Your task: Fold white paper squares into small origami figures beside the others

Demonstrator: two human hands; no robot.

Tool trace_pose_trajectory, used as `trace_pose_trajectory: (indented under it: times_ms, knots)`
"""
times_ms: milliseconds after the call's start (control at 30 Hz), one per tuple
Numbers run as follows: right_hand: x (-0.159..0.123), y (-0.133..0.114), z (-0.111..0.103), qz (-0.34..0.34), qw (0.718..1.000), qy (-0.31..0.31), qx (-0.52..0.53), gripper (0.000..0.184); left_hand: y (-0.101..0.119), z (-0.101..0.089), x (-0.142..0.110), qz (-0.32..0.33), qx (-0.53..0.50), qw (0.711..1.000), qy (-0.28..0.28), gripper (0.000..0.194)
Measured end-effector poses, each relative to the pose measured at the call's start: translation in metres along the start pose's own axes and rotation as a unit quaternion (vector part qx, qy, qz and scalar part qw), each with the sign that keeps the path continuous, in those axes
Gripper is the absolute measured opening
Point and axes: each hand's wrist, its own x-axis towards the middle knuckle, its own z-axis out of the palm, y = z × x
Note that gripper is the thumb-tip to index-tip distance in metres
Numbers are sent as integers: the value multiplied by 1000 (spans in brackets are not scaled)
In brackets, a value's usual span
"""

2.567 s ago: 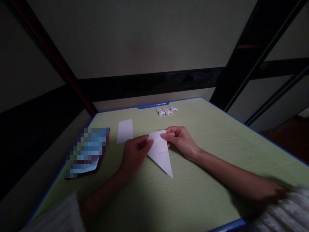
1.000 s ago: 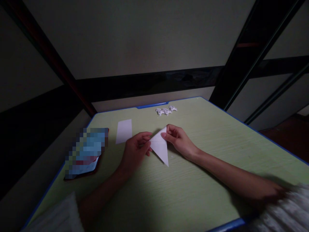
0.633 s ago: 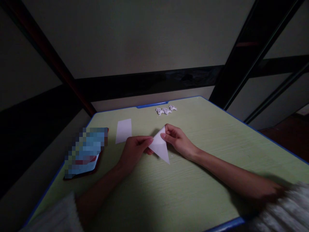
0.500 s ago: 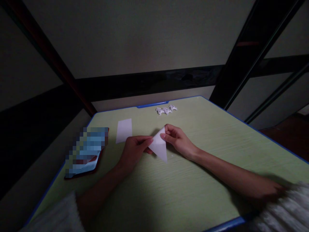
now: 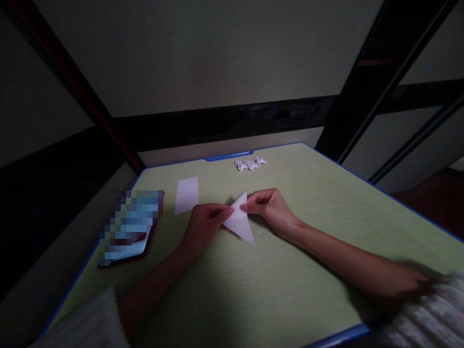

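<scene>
A folded white sheet of paper (image 5: 239, 223), now a pointed triangular shape, is held just over the middle of the table. My left hand (image 5: 206, 224) pinches its left edge between thumb and fingers. On the opposite side, my right hand (image 5: 271, 210) grips the edge below the upper tip with its thumb on the front face. One long point of the paper hangs down toward me. The fingers behind the paper are partly hidden.
The light green table (image 5: 308, 290) has a blue rim. A flat white paper (image 5: 187, 195) lies left of my hands. Several small folded paper figures (image 5: 251, 165) sit near the far edge. A tablet-like device in a dark red case (image 5: 139, 232), partly pixelated, lies at the left.
The paper has turned slightly, its lower point shifting right. My right thumb and fingers have slid a little lower along the edge, and my left thumb has moved slightly right.
</scene>
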Motion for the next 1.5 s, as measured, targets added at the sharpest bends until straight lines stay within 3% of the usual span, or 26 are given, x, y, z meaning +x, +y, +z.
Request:
trace_pose_trajectory:
  times_ms: [267,500,933,1500]
  knots:
    - [-1,0,1,-7,1000,-22,4,15,2,-1,0,-15,-10,1000,-1,11]
    - [-1,-3,1,-72,995,-32,66,21,0,0,-1,5,9,1000,10,13]
    - [-2,-3,2,-89,994,2,58,4,0,2,-5,19,-10,1000,7,9]
    - [-1,-4,1,-104,993,12,56,1,0,3,-5,13,-17,1000,-13,10]
